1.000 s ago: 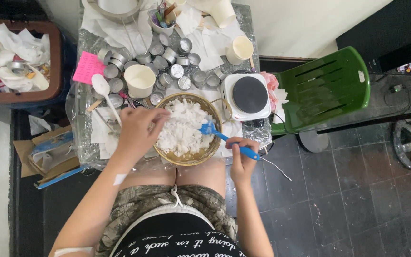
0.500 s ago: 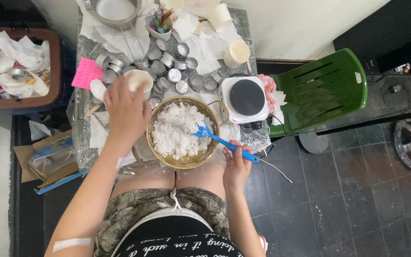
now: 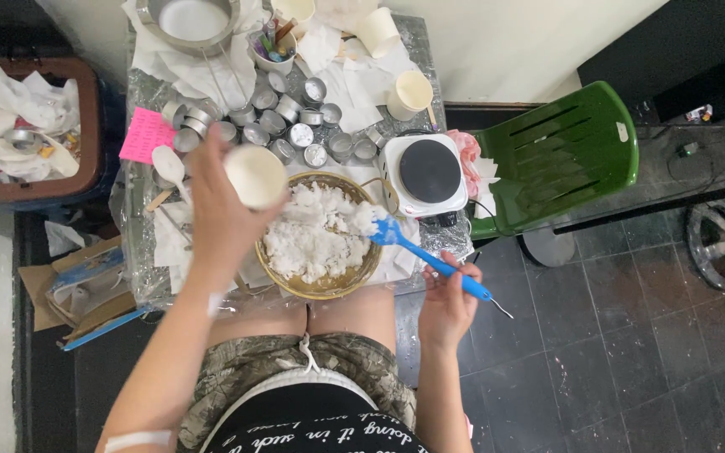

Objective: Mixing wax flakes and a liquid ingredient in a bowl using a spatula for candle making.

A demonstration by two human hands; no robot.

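Lifted since the earlier frame, the paper cup (image 3: pixel 255 176) now hangs over the bowl (image 3: pixel 320 287) rim, left hand (image 3: pixel 218 201) fingers clamped around it. Right hand (image 3: pixel 446 304) fingers grip the blue spatula (image 3: pixel 430 258), its blade in the white flakes (image 3: pixel 312 235).

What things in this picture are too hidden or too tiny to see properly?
Head view, the only one:
- Cup: the left hand wraps it, hiding its side; what is inside cannot be told.
- Bowl bottom: covered by the white flakes.
- Small tins: too small to tell what they hold.
- Steel pot: cut off by the top edge.
- Fork handle: partly hidden in the right hand.
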